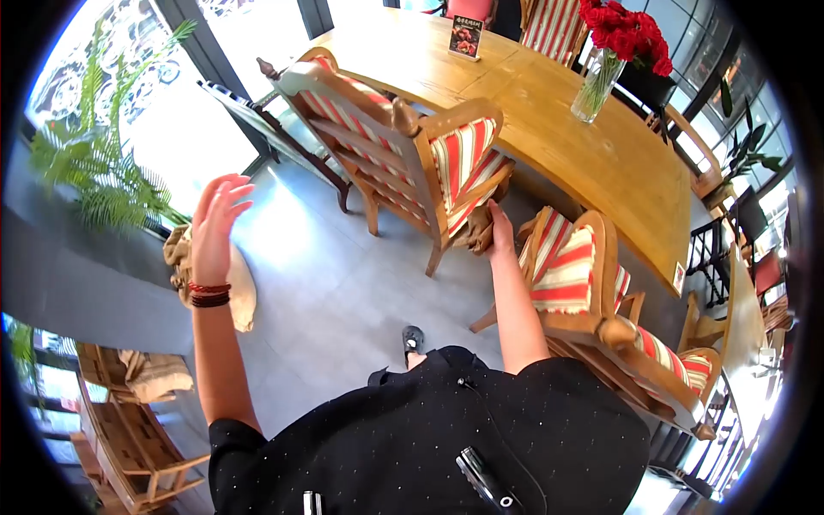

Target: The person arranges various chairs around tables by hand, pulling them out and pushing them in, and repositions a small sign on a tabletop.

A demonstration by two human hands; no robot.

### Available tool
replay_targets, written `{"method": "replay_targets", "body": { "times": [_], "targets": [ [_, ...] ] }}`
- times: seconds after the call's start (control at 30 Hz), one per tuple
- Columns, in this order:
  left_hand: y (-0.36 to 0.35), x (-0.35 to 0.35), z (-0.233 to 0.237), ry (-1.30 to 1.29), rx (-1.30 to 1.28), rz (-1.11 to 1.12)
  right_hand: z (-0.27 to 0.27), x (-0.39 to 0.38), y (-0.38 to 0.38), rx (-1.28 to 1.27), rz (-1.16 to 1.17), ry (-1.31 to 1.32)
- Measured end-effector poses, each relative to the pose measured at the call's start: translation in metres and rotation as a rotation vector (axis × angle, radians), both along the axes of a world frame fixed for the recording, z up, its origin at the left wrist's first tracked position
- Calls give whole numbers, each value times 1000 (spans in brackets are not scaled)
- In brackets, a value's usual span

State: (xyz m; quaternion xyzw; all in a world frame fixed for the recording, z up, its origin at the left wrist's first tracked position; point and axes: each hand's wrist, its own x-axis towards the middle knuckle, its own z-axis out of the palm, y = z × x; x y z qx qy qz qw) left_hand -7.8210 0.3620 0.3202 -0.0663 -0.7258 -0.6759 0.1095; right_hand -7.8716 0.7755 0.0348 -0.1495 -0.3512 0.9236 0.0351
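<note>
My left hand (220, 219) is raised in the air on the left, its fingers stretched out and nothing in them. Red and dark bracelets (210, 295) circle that wrist. My right hand (500, 230) reaches forward beside the seat of a wooden armchair (429, 163) with red and cream striped upholstery. A crumpled brown cloth (475, 234) is bunched at its fingers, and the hand appears closed on it. Its fingertips are partly hidden. Close to my right forearm stands a second striped armchair (571, 262).
A long wooden table (549, 112) carries a glass vase (598, 86) of red roses and a small menu stand (465, 39). At left are a potted palm (103, 172) in a burlap wrap and a wooden bench (129, 438). Grey floor (318, 283) lies between the chairs and the palm.
</note>
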Motion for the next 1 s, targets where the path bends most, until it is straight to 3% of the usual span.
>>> {"method": "replay_targets", "body": {
  "times": [0.17, 0.23, 0.3, 0.47, 0.53, 0.6, 0.67, 0.7, 0.73, 0.8, 0.83, 0.93, 1.0],
  "targets": [
    [-46, -116, -26, -10, 25, 8, -10, -79, 22, -21, 0, 60],
    [-50, -165, -35, -18, 11, 11, -10, -100, 29, -183, 221, 268],
    [-51, -217, -44, -33, 18, 54, 13, -110, 15, -72, 52, 6],
    [-53, -339, -77, -92, 144, -21, 17, -124, 13, 133, -52, -142],
    [-46, -352, -77, -41, 179, 45, 16, -131, 16, 262, -117, -250],
    [-49, -363, -81, 120, 58, 136, 0, -136, 20, 361, -175, -239],
    [-48, -377, -90, 390, -153, 366, -21, -140, 25, 312, -170, -202],
    [-48, -384, -90, 481, -36, 261, -20, -142, 20, 304, -225, -164],
    [-54, -395, -91, 294, 277, 136, -20, -141, 16, 220, -209, -74],
    [-64, -412, -103, 114, 470, -229, -12, -140, 3, 93, -207, 77],
    [-74, -425, -113, 91, 365, -237, -9, -141, -3, 51, -223, 143],
    [-67, -425, -106, 71, 372, -406, -49, -146, 17, 11, -158, 228],
    [-60, -428, -105, 122, 410, -284, -46, -146, 14, -39, -118, 259]
  ]
}}
